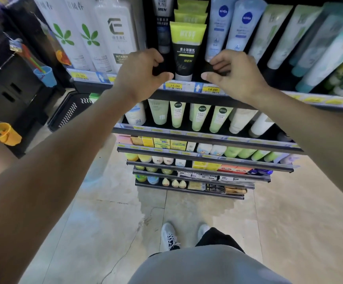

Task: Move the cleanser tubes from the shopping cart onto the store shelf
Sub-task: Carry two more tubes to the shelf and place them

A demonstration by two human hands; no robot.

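A cleanser tube [185,48] with a lime top and a black body marked MEN stands cap-down at the front of the upper store shelf [187,93], with more lime tubes lined up behind it. My left hand [141,72] is just left of it, thumb and fingers curled round a small black piece [157,70]. My right hand [232,74] is just right of it and pinches another black piece [214,68]. Whether these pieces are caps or shelf dividers is unclear. Neither hand touches the lime tube. The shopping cart is out of view.
A dark MEN tube [162,27] stands left of the lime row, and Nivea tubes [219,27] right of it. White bottles [113,37] fill the far left. Lower shelves [197,136] hold tubes and boxes. My feet [170,236] stand on a tiled floor.
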